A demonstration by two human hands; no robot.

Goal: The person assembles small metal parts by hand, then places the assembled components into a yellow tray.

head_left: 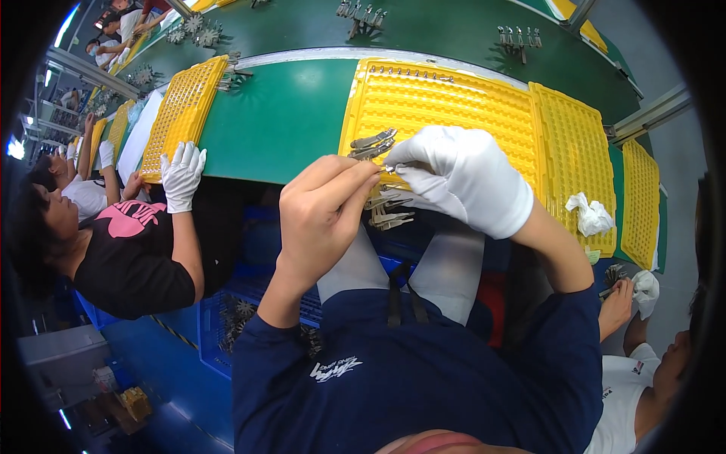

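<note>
My bare left hand [325, 208] is closed, its thumb and fingertips pinching a metal clip of a fan-shaped clip rack [389, 219]. Several flat grey clips of that rack stick out above and below the fingers. Opposite it, my right hand [469, 178] in a white glove pinches a small shiny metal part [389, 169] at the left fingertips. Both hands meet just over the near edge of a yellow tray [446, 110] with rows of small pockets. A line of small shiny parts [412, 73] sits in the tray's far row. The rack's middle is hidden by my fingers.
More yellow trays [571, 140] lie to the right, one with a crumpled white cloth [591, 215]. Racks of clips [361, 19] stand on the far green surface. A co-worker's gloved hand [182, 176] is by a tray at left; another person sits at right.
</note>
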